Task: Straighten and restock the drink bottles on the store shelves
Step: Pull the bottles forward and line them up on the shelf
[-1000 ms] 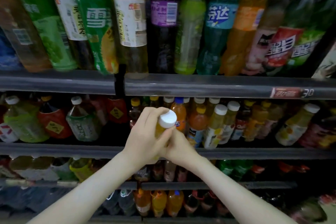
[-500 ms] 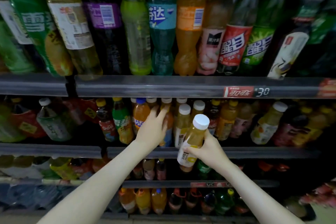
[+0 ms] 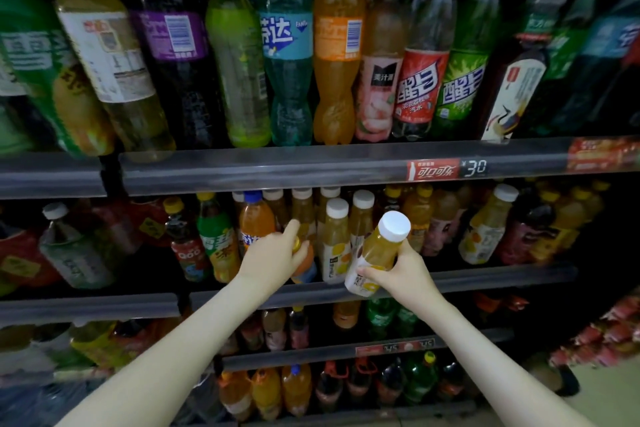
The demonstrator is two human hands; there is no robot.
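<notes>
While right hand (image 3: 403,272) grips juice bottle (image 3: 377,255) (tilted) | left hand (image 3: 273,258) touches shelf bottle (image 3: 304,262)

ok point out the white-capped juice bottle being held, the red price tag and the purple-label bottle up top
white-capped juice bottle (image 3: 378,253): head view, on its amber body.
red price tag (image 3: 434,170): head view, on its red panel.
purple-label bottle (image 3: 173,35): head view, on its label.

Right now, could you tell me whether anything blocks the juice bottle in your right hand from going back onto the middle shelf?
Yes: the white-capped bottles already fill the front row behind the held juice bottle.
</notes>
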